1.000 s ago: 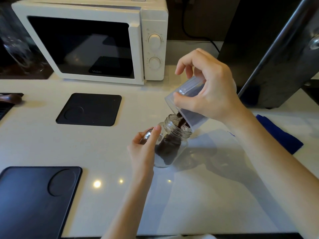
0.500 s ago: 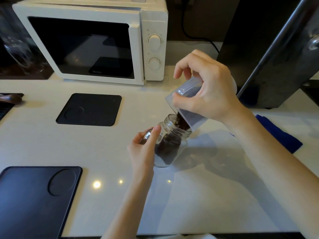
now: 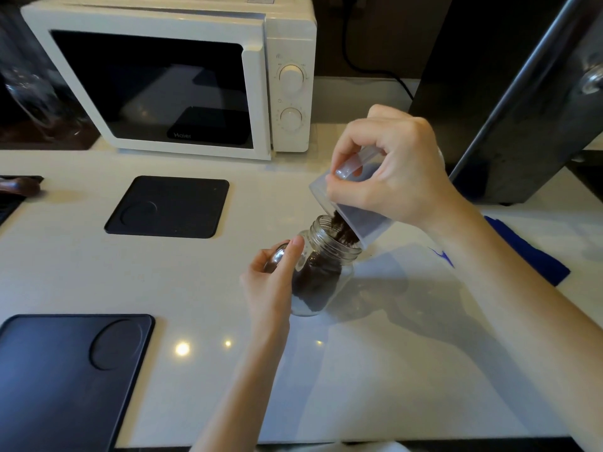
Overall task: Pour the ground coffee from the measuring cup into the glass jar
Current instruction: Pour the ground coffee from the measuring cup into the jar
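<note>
A small glass jar (image 3: 326,275) stands tilted on the white counter, with dark ground coffee inside it. My left hand (image 3: 272,282) grips the jar's left side, thumb near its neck. My right hand (image 3: 388,171) holds a clear plastic measuring cup (image 3: 362,220) tipped steeply downward over the jar's mouth. Dark ground coffee (image 3: 342,231) slides from the cup's lower rim into the threaded opening. My fingers hide much of the cup's upper part.
A white microwave (image 3: 169,76) sits at the back. Two black mats lie on the counter: one (image 3: 168,207) mid-left, a larger one (image 3: 70,380) at the front left. A blue cloth (image 3: 535,256) lies to the right under my forearm. A dark appliance (image 3: 522,93) stands back right.
The measuring cup has tipped a little steeper and more coffee has slid down into the jar. My left hand and the jar have stayed in place.
</note>
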`<state>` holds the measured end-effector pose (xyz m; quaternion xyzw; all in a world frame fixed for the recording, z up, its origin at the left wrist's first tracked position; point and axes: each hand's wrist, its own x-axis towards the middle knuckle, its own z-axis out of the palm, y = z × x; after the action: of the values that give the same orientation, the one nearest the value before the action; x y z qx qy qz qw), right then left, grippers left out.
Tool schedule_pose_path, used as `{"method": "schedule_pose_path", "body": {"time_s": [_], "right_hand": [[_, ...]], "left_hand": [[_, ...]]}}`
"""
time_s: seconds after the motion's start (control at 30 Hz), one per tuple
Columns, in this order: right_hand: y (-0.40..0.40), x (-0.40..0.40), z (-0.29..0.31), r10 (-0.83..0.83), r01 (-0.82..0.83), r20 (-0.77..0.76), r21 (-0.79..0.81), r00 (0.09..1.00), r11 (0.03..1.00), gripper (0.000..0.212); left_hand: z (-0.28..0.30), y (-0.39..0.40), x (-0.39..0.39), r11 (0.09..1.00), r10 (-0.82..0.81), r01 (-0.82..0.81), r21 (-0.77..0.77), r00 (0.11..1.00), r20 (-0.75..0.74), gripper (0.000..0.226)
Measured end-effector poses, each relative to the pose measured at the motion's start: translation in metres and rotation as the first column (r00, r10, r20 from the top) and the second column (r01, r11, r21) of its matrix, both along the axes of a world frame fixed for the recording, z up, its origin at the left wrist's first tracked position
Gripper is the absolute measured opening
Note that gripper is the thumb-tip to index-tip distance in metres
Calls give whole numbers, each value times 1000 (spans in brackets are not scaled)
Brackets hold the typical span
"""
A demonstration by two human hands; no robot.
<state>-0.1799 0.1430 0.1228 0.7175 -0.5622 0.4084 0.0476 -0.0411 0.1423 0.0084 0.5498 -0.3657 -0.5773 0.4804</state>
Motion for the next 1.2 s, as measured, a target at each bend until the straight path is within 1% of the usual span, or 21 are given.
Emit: {"method": "schedule_pose_path", "body": {"time_s": [0.23, 0.33, 0.43, 0.53, 0.63, 0.7, 0.83, 0.93, 1.03, 1.13, 1.2], "right_hand": [[-1, 3, 1, -23, 22, -77, -7, 997, 1000, 13], [-1, 4, 2, -3, 3, -49, 7, 999, 1000, 13], [-1, 5, 1, -19, 18, -88, -13, 996, 1000, 13], [0, 6, 2, 1, -1, -59, -7, 998, 1000, 13], [-1, 7, 2, -25, 23, -97, -19, 995, 1000, 12], [-1, 8, 2, -8, 7, -73, -12, 997, 1000, 11], [0, 11, 3, -1, -5, -118, -50, 993, 999, 11], [0, 13, 4, 16, -21, -101, -48, 995, 999, 10], [0, 14, 5, 6, -16, -133, -76, 991, 997, 9], [0, 14, 5, 30, -39, -115, -72, 993, 997, 10], [0, 14, 5, 24, -35, -133, -80, 991, 996, 9]], "left_hand": [[1, 0, 0, 1000, 0, 0, 1, 1000, -1, 20], [1, -1, 0, 1000, -1, 1, 2, 1000, 1, 20], [1, -1, 0, 1000, 4, -4, -5, 1000, 3, 20], [1, 0, 0, 1000, -1, 1, 2, 1000, -15, 18], [1, 1, 1, 1000, -2, 3, 3, 999, -32, 21], [2, 1, 1, 1000, 4, -4, 2, 999, -35, 22], [1, 0, 1, 1000, 13, -13, 2, 999, -42, 21], [0, 0, 2, 1000, 12, -11, 2, 999, -44, 21], [-1, 0, 2, 1000, 9, -9, 6, 999, -50, 17], [-1, 0, 2, 1000, 13, -13, 5, 999, -43, 18], [-2, 0, 2, 1000, 14, -14, 4, 999, -41, 17]]}}
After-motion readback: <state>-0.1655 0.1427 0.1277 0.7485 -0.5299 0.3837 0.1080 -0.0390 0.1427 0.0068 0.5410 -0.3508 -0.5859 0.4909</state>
